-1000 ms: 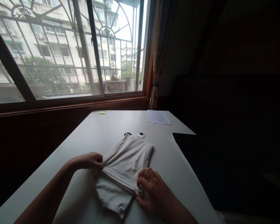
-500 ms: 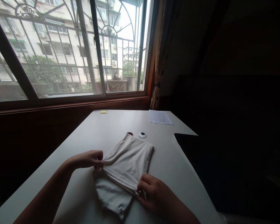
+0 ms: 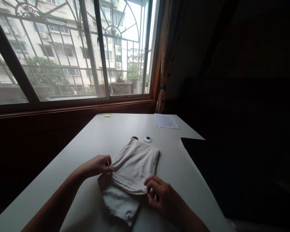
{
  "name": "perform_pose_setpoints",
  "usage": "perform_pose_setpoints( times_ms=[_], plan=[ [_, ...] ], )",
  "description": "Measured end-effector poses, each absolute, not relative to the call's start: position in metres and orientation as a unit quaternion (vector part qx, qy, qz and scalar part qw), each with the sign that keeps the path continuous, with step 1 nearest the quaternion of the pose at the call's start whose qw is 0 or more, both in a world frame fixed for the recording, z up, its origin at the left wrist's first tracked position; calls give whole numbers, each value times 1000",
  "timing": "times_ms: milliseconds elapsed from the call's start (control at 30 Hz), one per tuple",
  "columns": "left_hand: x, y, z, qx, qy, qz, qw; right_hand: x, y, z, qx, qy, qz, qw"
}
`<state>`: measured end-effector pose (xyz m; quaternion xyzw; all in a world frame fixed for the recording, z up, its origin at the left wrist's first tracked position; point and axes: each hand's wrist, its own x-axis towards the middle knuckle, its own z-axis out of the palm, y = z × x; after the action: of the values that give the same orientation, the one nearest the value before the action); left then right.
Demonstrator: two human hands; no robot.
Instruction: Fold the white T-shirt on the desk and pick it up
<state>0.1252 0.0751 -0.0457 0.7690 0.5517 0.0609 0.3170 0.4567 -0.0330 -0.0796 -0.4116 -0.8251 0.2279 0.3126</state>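
Observation:
A pale, whitish garment [image 3: 136, 164] lies folded over on the table, its kind not clear. One layer covers most of a lower part [image 3: 120, 203] that sticks out toward me and ends in a gathered edge. My left hand [image 3: 102, 164] pinches the upper layer at its left edge. At the near right corner, my right hand [image 3: 159, 193] has its thumb and fingers closed on the hem. Shallow creases run across the cloth between both hands.
The white table [image 3: 82, 141] carries a paper sheet [image 3: 166, 121], a yellow note [image 3: 107, 115], a round cable-hole cover [image 3: 148, 139] and a dark round spot [image 3: 134, 138] by the cloth's far corner. A dark surface [image 3: 207, 167] borders it on the right. Behind stands a barred window [image 3: 70, 54].
Both hands have shifted slightly to the right, the right one also a little away from me. The near hem has slackened and now curves, and the lower part has slid right.

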Motion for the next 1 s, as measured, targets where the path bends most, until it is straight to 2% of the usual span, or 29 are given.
perform_pose_setpoints(
  times_ms=[133, 300, 433, 567, 700, 867, 1000],
  plan=[
    [129, 73, -46, 795, 537, 60, 276, 455, -33, -79, -430, -779, 278, 363],
    [131, 67, -46, 785, 525, 88, 316, 452, -32, -76, -416, -753, 312, 405],
    [127, 62, -48, 823, 476, 67, 302, 453, -32, -74, -389, -745, 333, 427],
    [129, 58, -60, 866, 439, 56, 233, 457, -31, -79, -361, -758, 332, 430],
    [137, 55, -71, 886, 431, 79, 153, 458, -27, -84, -359, -783, 267, 431],
    [149, 46, -56, 922, 369, 110, 44, 458, -23, -87, -362, -785, 195, 463],
    [169, 33, -44, 943, 317, 103, 17, 458, -27, -84, -409, -762, 174, 472]
  ],
)
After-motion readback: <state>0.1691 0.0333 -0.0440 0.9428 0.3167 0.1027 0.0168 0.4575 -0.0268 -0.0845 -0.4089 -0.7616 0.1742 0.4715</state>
